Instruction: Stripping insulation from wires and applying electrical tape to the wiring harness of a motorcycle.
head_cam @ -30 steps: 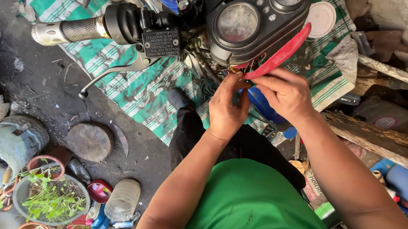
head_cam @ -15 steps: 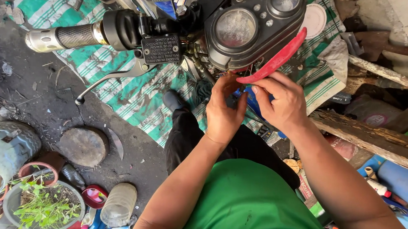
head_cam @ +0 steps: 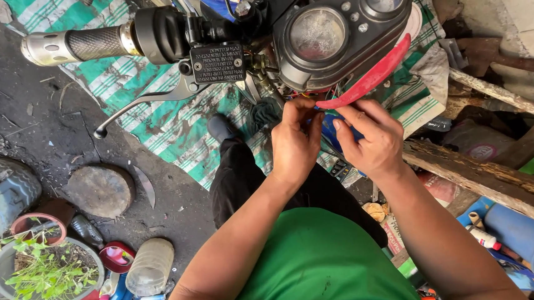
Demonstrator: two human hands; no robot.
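Left hand (head_cam: 295, 143) pinching wires (head_cam: 319, 109)

at frame centre the left hand (head_cam: 295, 143) and right hand (head_cam: 373, 139) pinch at wires just under the red trim (head_cam: 371, 75) of a motorcycle instrument cluster (head_cam: 334, 32). the handlebar grip (head_cam: 84, 44) lies upper left, a potted plant (head_cam: 41, 278) lower left.

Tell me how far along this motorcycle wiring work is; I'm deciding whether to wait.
Done: the wires under the instrument cluster are exposed. In hand: left hand and right hand pinch at those wires beside the red trim piece. Left: wires hang loose; nothing looks closed up.
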